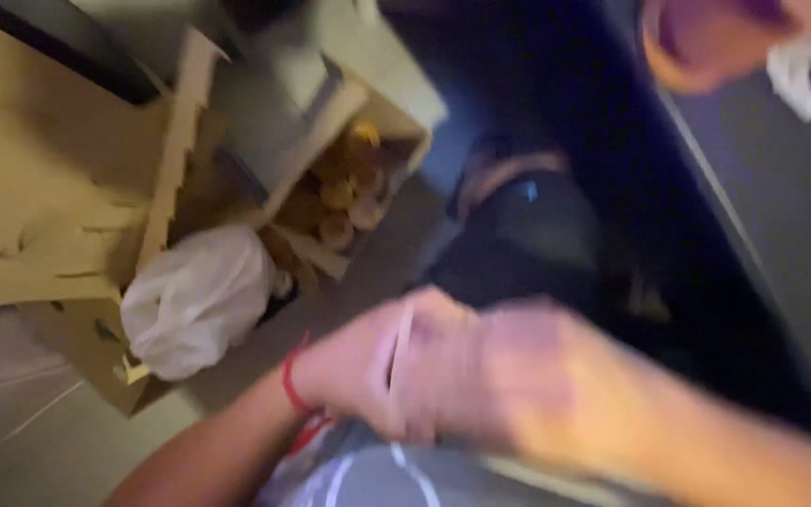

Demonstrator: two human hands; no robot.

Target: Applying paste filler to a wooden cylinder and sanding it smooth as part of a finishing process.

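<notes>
Both hands meet low in the middle of the blurred head view: the left hand (349, 371), with a red band (289, 383) at its wrist, comes in from the lower left, and the right hand (509, 376) from the lower right, the two pressed close together. A thin pale strip (400, 347), narrow and running roughly upright, lies between them, seemingly pinched by the left hand; motion blur hides whether the right hand's fingers close on it. Up and to the left, well apart, a soft crumpled white plastic bag (194, 300) leans on stiff tan cardboard boxes (39, 207), one holding rounded yellowish items (344, 188). A dark shoe (518, 225) rests on the grey floor (11, 441) beyond.
</notes>
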